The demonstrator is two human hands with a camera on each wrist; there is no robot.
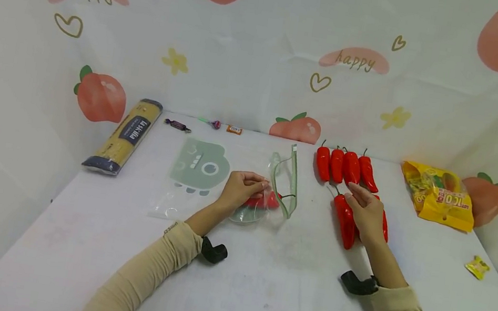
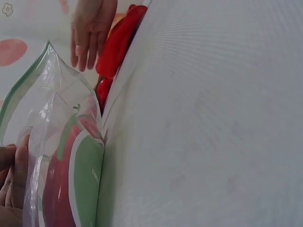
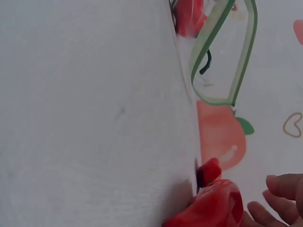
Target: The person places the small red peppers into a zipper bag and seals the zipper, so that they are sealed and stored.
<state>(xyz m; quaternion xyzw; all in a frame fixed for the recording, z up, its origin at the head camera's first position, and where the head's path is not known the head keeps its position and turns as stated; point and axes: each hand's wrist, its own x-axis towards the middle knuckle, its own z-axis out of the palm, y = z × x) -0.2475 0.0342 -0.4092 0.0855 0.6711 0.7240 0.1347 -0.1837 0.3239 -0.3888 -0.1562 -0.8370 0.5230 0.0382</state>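
left hand (image 1: pixel 243 189) pinches wall of clear plastic bag with green-edged mouth (image 1: pixel 294 178), likely to keep it gaping; glossy red tapered pepper (image 1: pixel 273 201) inside, stem toward mouth. right of bag, right hand (image 1: pixel 365 213) by loose glossy red tapered peppers (image 1: pixel 344 219), fingers extended, gripping nothing visible.

Free lane between gaping bag (image 1: pixel 247 216) and near peppers (image 1: pixel 343 222), back pepper row (image 1: pixel 351 167) blocking beyond them, open tabletop (image 1: pixel 269 280) in front

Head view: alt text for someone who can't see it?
A left hand holds an open clear zip bag with a red pepper inside; the right hand is over more red peppers on a white table. Packaged pasta lies left, yellow packet right.
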